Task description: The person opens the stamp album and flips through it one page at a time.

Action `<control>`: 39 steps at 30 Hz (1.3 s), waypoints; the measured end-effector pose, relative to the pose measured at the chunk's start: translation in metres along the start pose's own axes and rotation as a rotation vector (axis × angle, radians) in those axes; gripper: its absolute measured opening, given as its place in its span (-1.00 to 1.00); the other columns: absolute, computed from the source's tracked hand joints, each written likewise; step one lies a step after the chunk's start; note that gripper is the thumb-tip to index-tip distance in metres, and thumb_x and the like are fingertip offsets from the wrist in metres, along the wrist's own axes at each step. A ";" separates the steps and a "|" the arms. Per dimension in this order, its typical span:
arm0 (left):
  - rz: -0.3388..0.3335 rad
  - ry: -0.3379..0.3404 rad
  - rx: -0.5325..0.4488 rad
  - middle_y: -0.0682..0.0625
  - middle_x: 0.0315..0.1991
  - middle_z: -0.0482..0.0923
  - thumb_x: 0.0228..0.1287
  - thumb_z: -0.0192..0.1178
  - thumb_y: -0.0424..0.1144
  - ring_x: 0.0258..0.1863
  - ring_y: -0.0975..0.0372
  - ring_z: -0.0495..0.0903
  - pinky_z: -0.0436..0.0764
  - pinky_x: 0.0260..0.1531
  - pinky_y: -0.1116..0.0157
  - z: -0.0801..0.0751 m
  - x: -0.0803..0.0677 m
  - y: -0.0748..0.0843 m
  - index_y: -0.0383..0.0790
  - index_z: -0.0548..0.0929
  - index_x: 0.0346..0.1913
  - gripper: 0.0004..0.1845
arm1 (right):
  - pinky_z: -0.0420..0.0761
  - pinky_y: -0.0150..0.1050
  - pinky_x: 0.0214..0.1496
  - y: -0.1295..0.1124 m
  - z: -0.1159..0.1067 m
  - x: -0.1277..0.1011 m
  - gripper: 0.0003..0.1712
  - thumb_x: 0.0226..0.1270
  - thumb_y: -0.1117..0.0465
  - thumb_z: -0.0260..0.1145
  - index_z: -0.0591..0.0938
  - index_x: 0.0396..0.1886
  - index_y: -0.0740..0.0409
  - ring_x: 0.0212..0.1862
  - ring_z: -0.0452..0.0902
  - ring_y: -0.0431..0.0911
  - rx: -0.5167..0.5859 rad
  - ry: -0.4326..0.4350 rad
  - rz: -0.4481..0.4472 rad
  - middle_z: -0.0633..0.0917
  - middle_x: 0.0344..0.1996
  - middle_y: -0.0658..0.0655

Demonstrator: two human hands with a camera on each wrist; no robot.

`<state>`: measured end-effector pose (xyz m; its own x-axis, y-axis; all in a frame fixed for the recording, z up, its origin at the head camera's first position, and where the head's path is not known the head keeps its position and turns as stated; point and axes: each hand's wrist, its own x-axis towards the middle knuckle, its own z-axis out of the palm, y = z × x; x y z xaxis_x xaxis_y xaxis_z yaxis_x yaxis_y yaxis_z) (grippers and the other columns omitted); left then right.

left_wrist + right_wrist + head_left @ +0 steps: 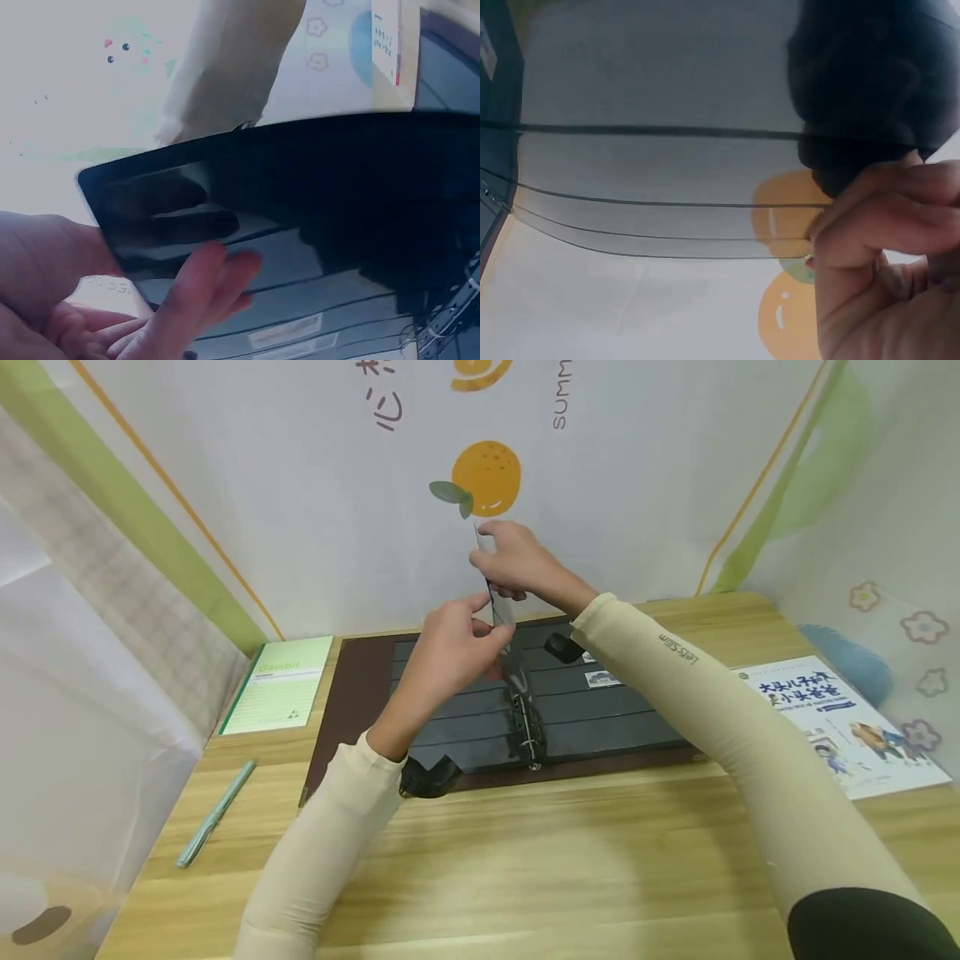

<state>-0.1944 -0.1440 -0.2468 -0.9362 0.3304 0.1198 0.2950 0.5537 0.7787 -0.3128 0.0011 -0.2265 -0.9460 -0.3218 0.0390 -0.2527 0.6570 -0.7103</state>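
- At the lower left of the head view, a pale green pen (215,814) lies on the wooden table (525,860), well apart from the work.
- At mid-frame an open dark ring binder (450,710) lies flat on the table, its metal ring spine (527,727) running toward the viewer; small white labels on its right-hand page are too small to read.
- The left hand (453,647) pinches the lower edge of a translucent dark plastic sleeve (497,585), thumb on one face and fingers on the other, as the left wrist view shows.
- The right hand (517,564) holds the upper edge of the same sleeve with curled fingers, so it stands edge-on above the rings, just over the binder.
- Done well, this page turn calls for both grips to stay light and level and for the sheet to swing about the rings without twisting, or the punched holes may tear.
- The right sleeve reads "LesSlim"; the green notebook (279,685) at left reads "Gambit"; the booklet (847,718) at right carries Chinese characters.
- The backdrop (300,485) beyond shows an orange and part of the word "SUMM".
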 end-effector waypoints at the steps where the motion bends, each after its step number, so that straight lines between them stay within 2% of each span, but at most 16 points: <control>1: -0.002 -0.005 0.036 -0.09 -0.52 0.74 0.44 0.10 -0.26 -0.73 0.27 0.56 0.36 -0.69 0.39 -0.002 0.000 0.000 -0.25 0.22 0.56 -0.33 | 0.34 -0.27 -0.68 0.000 0.000 0.000 -0.26 0.58 0.07 0.01 0.07 0.64 0.12 -0.82 0.26 -0.17 -0.009 -0.010 -0.003 0.44 -0.84 -0.01; 3: -0.009 -0.011 0.092 0.00 -0.75 0.51 0.39 0.07 -0.34 -0.83 0.29 0.33 0.17 -0.71 0.36 -0.005 -0.001 0.000 -0.26 0.26 0.54 -0.34 | 0.38 -0.29 -0.67 0.001 0.000 -0.001 -0.26 0.59 0.02 0.03 0.09 0.64 0.12 -0.81 0.29 -0.18 -0.034 -0.022 -0.014 0.45 -0.83 -0.02; 5: -0.022 -0.012 0.117 0.08 -0.82 0.26 0.35 0.05 -0.38 -0.84 0.27 0.13 0.12 -0.71 0.35 -0.008 -0.002 -0.002 -0.26 0.28 0.53 -0.33 | 0.40 -0.29 -0.65 0.004 -0.002 -0.002 -0.25 0.60 -0.04 0.03 0.11 0.63 0.12 -0.80 0.31 -0.19 -0.058 -0.020 -0.022 0.47 -0.82 -0.03; 7: -0.038 -0.003 0.131 0.12 -0.81 0.16 0.33 0.06 -0.39 -0.82 0.28 0.07 0.11 -0.70 0.36 -0.011 -0.003 -0.003 -0.25 0.30 0.53 -0.33 | 0.40 -0.28 -0.64 0.009 -0.007 -0.004 -0.25 0.60 -0.08 0.04 0.14 0.62 0.11 -0.79 0.31 -0.19 -0.075 0.000 -0.026 0.49 -0.79 -0.03; 11: -0.060 0.014 0.148 0.13 -0.81 0.18 0.33 0.07 -0.38 -0.81 0.28 0.07 0.11 -0.70 0.35 -0.017 -0.008 -0.007 -0.20 0.30 0.53 -0.32 | 0.45 -0.30 -0.62 0.030 -0.024 -0.008 -0.28 0.60 -0.09 0.04 0.22 0.58 0.15 -0.73 0.38 -0.19 -0.137 0.055 -0.030 0.58 -0.66 0.02; 15: -0.082 0.024 0.160 0.12 -0.82 0.19 0.33 0.08 -0.36 -0.79 0.28 0.04 0.10 -0.68 0.34 -0.023 -0.015 -0.013 -0.16 0.29 0.54 -0.32 | 0.60 -0.32 -0.54 0.066 -0.039 -0.012 -0.35 0.61 0.01 0.05 0.32 0.51 0.29 -0.55 0.62 -0.11 -0.220 0.076 -0.027 0.73 -0.35 0.22; 17: -0.096 0.029 0.161 0.10 -0.81 0.22 0.34 0.09 -0.36 -0.77 0.27 0.03 0.11 -0.67 0.34 -0.025 -0.019 -0.018 -0.16 0.29 0.54 -0.32 | 0.70 -0.24 -0.41 0.085 -0.043 -0.014 -0.37 0.61 0.04 0.05 0.34 0.49 0.33 -0.37 0.72 0.01 -0.256 0.063 -0.006 0.74 -0.15 0.34; 19: -0.112 0.036 0.166 0.03 -0.79 0.33 0.35 0.11 -0.35 -0.76 0.26 0.04 0.14 -0.66 0.33 -0.027 -0.022 -0.022 -0.15 0.30 0.54 -0.32 | 0.74 -0.10 -0.16 0.102 -0.045 -0.017 -0.36 0.61 0.05 0.03 0.33 0.48 0.37 -0.11 0.73 0.13 -0.288 0.039 0.025 0.69 0.04 0.43; 21: -0.119 0.049 0.169 -0.06 -0.65 0.56 0.35 0.13 -0.34 -0.74 0.25 0.12 0.17 -0.65 0.32 -0.029 -0.024 -0.025 -0.16 0.31 0.53 -0.33 | 0.66 0.06 0.10 0.120 -0.046 -0.019 -0.36 0.61 0.07 0.03 0.33 0.47 0.41 0.11 0.64 0.25 -0.318 0.014 0.041 0.61 0.17 0.48; 23: -0.125 0.057 0.172 -0.16 -0.32 0.76 0.35 0.14 -0.33 -0.71 0.24 0.20 0.22 -0.63 0.32 -0.031 -0.026 -0.029 -0.16 0.33 0.52 -0.33 | 0.52 0.18 0.29 0.138 -0.044 -0.023 -0.35 0.61 0.08 0.04 0.31 0.47 0.46 0.28 0.50 0.33 -0.346 -0.022 0.051 0.51 0.29 0.51; 26: -0.129 0.064 0.158 -0.21 0.12 0.70 0.34 0.13 -0.32 -0.70 0.26 0.23 0.26 -0.61 0.32 -0.033 -0.028 -0.033 -0.16 0.34 0.52 -0.34 | 0.33 0.24 0.45 0.168 -0.037 -0.030 -0.32 0.59 0.11 0.09 0.28 0.46 0.53 0.42 0.31 0.39 -0.404 -0.078 0.048 0.39 0.38 0.54; 28: -0.135 0.062 0.144 -0.23 0.20 0.65 0.35 0.13 -0.32 -0.74 0.27 0.20 0.27 -0.61 0.32 -0.034 -0.031 -0.037 -0.15 0.34 0.52 -0.34 | 0.24 0.26 0.50 0.186 -0.028 -0.037 -0.29 0.58 0.10 0.12 0.25 0.46 0.56 0.47 0.20 0.42 -0.441 -0.123 0.045 0.30 0.43 0.56; 30: -0.147 0.065 0.129 -0.24 0.21 0.64 0.35 0.13 -0.32 -0.77 0.28 0.15 0.27 -0.63 0.32 -0.034 -0.034 -0.041 -0.13 0.33 0.53 -0.33 | 0.16 0.27 0.53 0.203 -0.019 -0.044 -0.24 0.57 0.08 0.15 0.21 0.46 0.59 0.52 0.09 0.44 -0.471 -0.167 0.036 0.22 0.47 0.57; 33: -0.161 0.078 0.133 -0.26 0.19 0.65 0.36 0.15 -0.30 -0.79 0.29 0.18 0.28 -0.64 0.32 -0.036 -0.040 -0.049 -0.11 0.33 0.53 -0.34 | 0.08 0.29 0.55 0.219 -0.007 -0.053 -0.17 0.57 0.04 0.16 0.14 0.49 0.59 0.56 -0.05 0.44 -0.472 -0.209 0.033 0.09 0.53 0.56; 36: -0.171 0.097 0.143 -0.28 0.16 0.67 0.37 0.17 -0.29 -0.80 0.29 0.20 0.28 -0.64 0.33 -0.037 -0.044 -0.058 -0.10 0.34 0.53 -0.34 | 0.02 0.30 0.56 0.225 -0.003 -0.059 -0.14 0.57 0.02 0.15 0.09 0.52 0.55 0.59 -0.16 0.42 -0.446 -0.218 0.047 0.02 0.56 0.52; 39: -0.182 0.104 0.146 -0.30 0.10 0.70 0.37 0.20 -0.28 -0.79 0.28 0.24 0.31 -0.62 0.33 -0.039 -0.048 -0.067 -0.12 0.34 0.52 -0.34 | 0.00 0.31 0.56 0.226 -0.004 -0.062 -0.14 0.58 0.02 0.14 0.08 0.53 0.55 0.59 -0.18 0.43 -0.435 -0.219 0.056 0.00 0.57 0.51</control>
<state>-0.1770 -0.2263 -0.2809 -0.9888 0.1388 0.0545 0.1372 0.7039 0.6969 -0.3121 0.1721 -0.3869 -0.9076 -0.3828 -0.1725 -0.3080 0.8862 -0.3461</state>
